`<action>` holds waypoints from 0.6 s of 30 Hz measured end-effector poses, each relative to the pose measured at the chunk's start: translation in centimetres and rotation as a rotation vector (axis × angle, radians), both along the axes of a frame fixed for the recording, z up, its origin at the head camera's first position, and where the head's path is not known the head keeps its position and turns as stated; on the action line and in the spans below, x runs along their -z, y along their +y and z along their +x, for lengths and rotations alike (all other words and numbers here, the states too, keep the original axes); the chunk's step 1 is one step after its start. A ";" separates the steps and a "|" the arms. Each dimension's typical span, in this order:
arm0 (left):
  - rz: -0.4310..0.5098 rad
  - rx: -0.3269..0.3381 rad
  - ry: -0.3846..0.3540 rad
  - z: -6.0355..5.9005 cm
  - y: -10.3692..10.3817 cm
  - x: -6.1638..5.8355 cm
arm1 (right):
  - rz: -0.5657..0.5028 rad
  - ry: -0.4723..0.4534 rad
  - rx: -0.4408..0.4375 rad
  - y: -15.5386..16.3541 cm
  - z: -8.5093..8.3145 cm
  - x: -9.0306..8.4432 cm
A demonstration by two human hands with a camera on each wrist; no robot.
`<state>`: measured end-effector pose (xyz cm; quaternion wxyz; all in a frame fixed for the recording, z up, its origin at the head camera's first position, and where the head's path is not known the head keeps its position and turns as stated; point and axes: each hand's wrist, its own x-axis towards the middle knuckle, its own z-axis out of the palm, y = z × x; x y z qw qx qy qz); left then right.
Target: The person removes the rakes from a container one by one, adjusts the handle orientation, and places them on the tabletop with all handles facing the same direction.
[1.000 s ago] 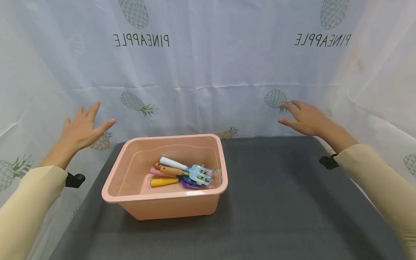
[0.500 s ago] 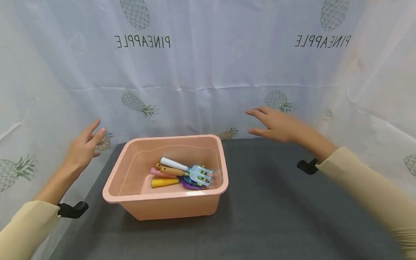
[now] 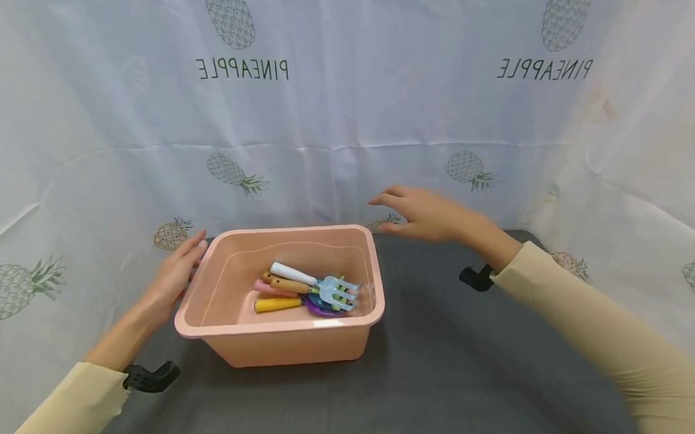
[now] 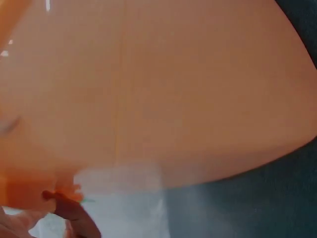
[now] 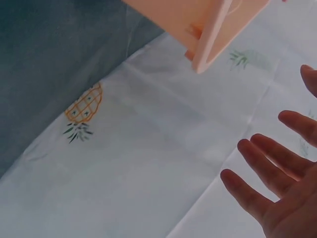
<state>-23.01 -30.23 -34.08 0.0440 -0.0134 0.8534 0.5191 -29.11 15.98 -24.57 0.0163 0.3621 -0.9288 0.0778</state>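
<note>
Surface (image 3: 325,409): dark grey, stretching from the near edge back to about twelve o'clock; clock read from the head view, with twelve at the far side.
Sleeves (image 3: 587,336): beige, entering from eight and four o'clock of the view.
Wristbands (image 3: 152,378): black, worn at the sleeve ends, one on each arm.
Basin (image 3: 283,346): peach-coloured, open-topped, standing upright on the surface, between seven and eight o'clock from the middle of the view.
Left hand (image 3: 174,277): relaxed, with fingers nearly straight along the outer rim, between nine and ten o'clock of the basin; exact contact too hard to tell.
Yellow handle (image 3: 278,304): nearest in the pile, lying inside the basin with its end toward nine o'clock.
Purple piece (image 3: 322,311): partly hidden under the tines, beside a blue piece (image 3: 316,300).
Pink handle (image 3: 263,287): tucked partly under a brown handle (image 3: 290,285).
Light-blue fork (image 3: 330,291): on top of the pile, white handle toward ten o'clock, tines toward four.
Right hand (image 3: 422,214): wide, fingers spread, hovering apart from the rim at the basin's two o'clock.
Curtain (image 3: 349,102): white, pineapple-printed, hanging behind, with mirrored lettering at eleven and two o'clock.
</note>
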 end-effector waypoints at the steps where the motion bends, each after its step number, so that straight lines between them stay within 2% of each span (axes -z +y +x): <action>1: 0.000 0.007 0.000 -0.1 0.2 0.1 | -0.003 -0.002 -0.010 -0.4 0.0 0.1; 9: -0.053 0.032 0.042 0.2 0.3 1.3 | -0.027 -0.070 -0.106 -3.5 -0.6 0.8; 18: -0.073 0.024 0.084 0.1 0.5 1.5 | -0.030 -0.142 -0.189 -6.8 -2.0 1.3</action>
